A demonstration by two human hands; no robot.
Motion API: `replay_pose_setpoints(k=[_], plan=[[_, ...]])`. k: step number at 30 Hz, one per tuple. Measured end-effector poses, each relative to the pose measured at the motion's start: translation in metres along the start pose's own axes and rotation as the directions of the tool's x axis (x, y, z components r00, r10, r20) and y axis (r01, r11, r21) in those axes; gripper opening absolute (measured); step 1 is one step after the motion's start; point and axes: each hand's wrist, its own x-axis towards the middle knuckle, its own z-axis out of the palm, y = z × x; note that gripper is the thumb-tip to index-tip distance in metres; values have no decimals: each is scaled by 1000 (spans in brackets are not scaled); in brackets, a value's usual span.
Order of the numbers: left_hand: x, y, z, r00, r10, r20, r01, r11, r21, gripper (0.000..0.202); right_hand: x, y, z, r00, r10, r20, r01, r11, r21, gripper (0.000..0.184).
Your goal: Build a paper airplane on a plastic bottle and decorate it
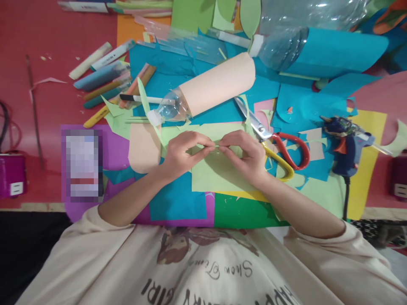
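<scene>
Light, level pinch, small even finger moves; hard tugging could crease or tear the thin pale-green strip, apparently paper. Left hand and right hand: fingers together, clamped on it from either side, narrow gap between, over the pale-green rectangular paper sheet.

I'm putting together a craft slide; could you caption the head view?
Left hand and right hand pinch a small pale-green piece over a light-green sheet, scissors beside the right.

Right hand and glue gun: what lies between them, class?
In the head view, scissor handles and paper scraps lie between the right hand and the glue gun.
</scene>
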Motion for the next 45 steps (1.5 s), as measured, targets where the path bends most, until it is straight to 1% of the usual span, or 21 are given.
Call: replay_pose_setpoints(k=[4, 7, 9, 12, 14, 16, 18, 21, 25, 31, 39, 42, 45], plan=[[0, -3, 1, 999, 27, -24, -27, 1000, -9, 12, 0, 0, -1, 1000, 5, 0, -5, 1000, 1, 12], [-1, -4, 2, 999, 42, -21, -42, 999, -7, 13, 0, -1, -2, 999, 30, 17, -30, 1000, -1, 11], [-2, -3, 2, 999, 31, -20, -31, 1000, -1, 14, 0, -2, -2, 997, 66, 28, -66, 998, -2, 8], [-1, -2, 1, 999, -8, -39, 8, 1000, -23, 12, 0, -1, -2, 995, 103, 8, -103, 994, 39, 6], [0, -1, 1, 998, -46, -39, 44, 998, -53, 12, 0, -1, -1, 995, 98, -6, -97, 993, 70, 7], [1, 0, 0, 996, -85, -8, 84, 994, -65, 12, 0, 0, -1, 997, 79, -11, -78, 994, 76, 8], [1, 1, 0, 995, -97, 30, 99, 993, -67, 14, 0, 0, -1, 998, 60, -10, -59, 996, 66, 8], [2, 0, 1, 997, -59, 52, 62, 995, -73, 11, -1, 0, -1, 999, 44, 7, -44, 998, 53, 9], [0, -1, 1, 999, -13, 36, 15, 998, -63, 9, -1, 0, -1, 1000, 15, 13, -15, 999, 41, 10], [0, -2, 2, 1000, 8, 25, -7, 998, -55, 9, -1, 0, -1, 1000, 8, 10, -8, 1000, -2, 10], [2, -2, 2, 999, 42, 4, -42, 996, -85, 7, -1, -2, -3, 999, 1, 41, -1, 1000, 0, 9], [2, -2, 2, 999, 31, 16, -30, 996, -79, 11, -1, -3, -3, 999, 2, 44, -3, 1000, 14, 10], [2, -1, 2, 999, -31, 33, 34, 996, -88, 19, 0, -4, -3, 997, 42, 68, -43, 999, 17, 7]])
